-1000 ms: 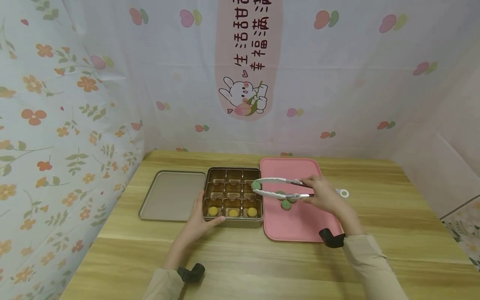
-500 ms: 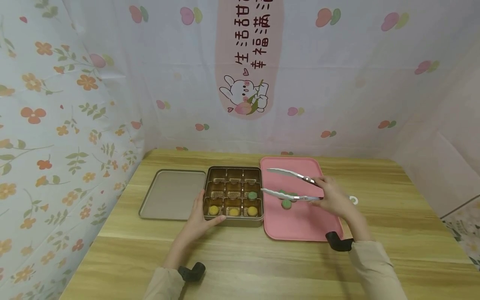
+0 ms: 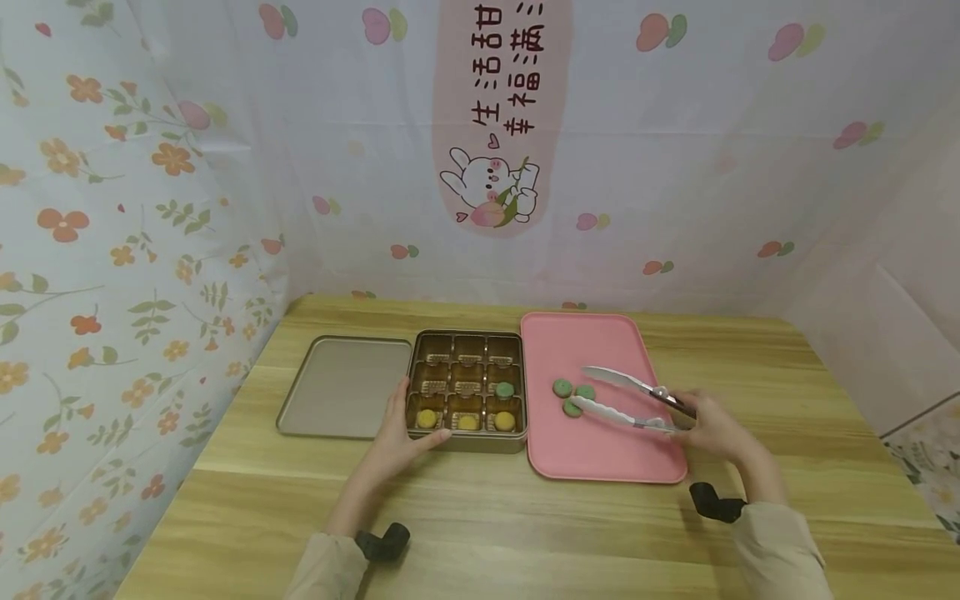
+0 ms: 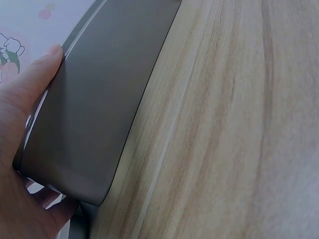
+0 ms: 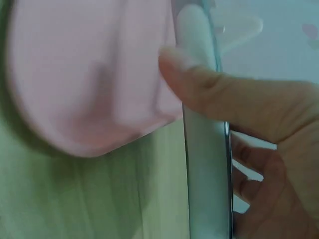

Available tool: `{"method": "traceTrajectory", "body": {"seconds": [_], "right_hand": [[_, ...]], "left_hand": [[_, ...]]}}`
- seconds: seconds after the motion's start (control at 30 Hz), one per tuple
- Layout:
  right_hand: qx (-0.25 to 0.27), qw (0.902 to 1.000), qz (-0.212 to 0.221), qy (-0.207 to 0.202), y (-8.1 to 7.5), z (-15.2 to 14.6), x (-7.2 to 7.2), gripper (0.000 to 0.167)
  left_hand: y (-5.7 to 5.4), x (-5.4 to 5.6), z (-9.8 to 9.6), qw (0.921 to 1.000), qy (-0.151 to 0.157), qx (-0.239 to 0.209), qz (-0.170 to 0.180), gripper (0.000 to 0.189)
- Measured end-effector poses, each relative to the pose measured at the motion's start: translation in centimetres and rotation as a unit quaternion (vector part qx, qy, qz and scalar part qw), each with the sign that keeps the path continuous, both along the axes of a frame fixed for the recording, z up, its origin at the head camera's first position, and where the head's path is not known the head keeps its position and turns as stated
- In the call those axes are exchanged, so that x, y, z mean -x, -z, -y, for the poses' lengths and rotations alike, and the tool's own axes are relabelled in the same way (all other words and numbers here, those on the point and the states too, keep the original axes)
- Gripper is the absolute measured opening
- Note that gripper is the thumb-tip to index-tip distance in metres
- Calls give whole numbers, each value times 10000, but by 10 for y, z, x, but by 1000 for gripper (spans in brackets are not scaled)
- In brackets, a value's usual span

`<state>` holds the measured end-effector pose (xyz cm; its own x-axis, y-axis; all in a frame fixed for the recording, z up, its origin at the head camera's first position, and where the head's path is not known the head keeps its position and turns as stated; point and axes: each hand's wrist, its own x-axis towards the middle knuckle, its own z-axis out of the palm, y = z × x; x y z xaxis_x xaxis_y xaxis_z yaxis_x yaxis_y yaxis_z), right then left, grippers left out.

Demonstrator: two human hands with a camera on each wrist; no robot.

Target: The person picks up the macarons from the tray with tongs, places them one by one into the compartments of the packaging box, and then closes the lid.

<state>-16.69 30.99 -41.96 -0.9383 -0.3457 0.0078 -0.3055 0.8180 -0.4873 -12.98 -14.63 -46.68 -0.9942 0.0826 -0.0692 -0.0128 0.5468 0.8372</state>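
My left hand (image 3: 397, 437) holds the front left corner of a brown tin (image 3: 487, 447), thumb along the front rim (image 4: 64, 67) and fingers at the left side. Inside the tin, a divided insert has yellow cookies (image 3: 505, 422) in its front compartments and one green cookie (image 3: 505, 390) at the middle right. Over the pink tray (image 3: 592, 458), my right hand (image 3: 708, 427) grips spread metal tongs (image 3: 618, 379) with white scalloped tips. Nothing is between the tips. Three green cookies (image 3: 562, 388) lie on the tray; the lower tong tip overlaps the nearest one in the head view.
Left of the tin lies a flat metal lid (image 3: 348, 387). The pink tray stands close to the tin's right side. A wooden table (image 3: 525, 533) carries everything. Behind it hangs a printed cloth (image 3: 360, 167), with another at the left.
The tongs let a green cookie go into the middle right compartment, spread apart and moved right over the tray with my right hand. My left hand stays on the tin.
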Motion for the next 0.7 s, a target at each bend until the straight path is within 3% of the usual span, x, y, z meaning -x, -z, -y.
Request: {"method": "traceTrajectory", "body": {"seconds": [0.33,0.7], "right_hand": [[-239,9990,75,-382,2,2,-5,72],[-321,9995,-78,3,13,13,5,77]], "left_hand": [[-1,0,-1,10000,23,-63,-3,113],[0,0,0,10000,-6,-8,12,114]]}}
